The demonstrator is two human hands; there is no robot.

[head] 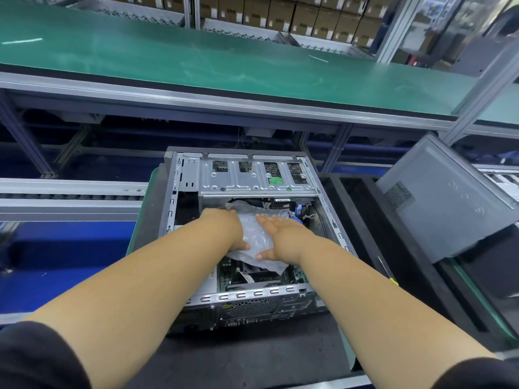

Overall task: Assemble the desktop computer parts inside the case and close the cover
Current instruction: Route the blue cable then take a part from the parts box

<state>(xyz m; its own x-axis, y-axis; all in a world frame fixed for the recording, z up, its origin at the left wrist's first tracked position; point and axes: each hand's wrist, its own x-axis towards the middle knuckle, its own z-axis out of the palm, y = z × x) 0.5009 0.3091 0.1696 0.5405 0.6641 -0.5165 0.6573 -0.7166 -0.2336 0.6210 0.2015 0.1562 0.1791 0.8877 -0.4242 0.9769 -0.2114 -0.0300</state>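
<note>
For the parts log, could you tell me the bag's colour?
Translucent whitish-grey bag, seen in the head view.

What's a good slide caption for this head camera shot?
Both hands, left and right, press a bubble-wrap bag inside the open computer case.

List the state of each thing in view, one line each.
Case: open, lying flat.
Cover: off, tilted at the right.
Bag: inside case, under both hands.
Left hand: flat on bag.
Right hand: flat on bag.
Conveyor: bare.

A plastic bag (258,234) hides the part beneath.
</note>
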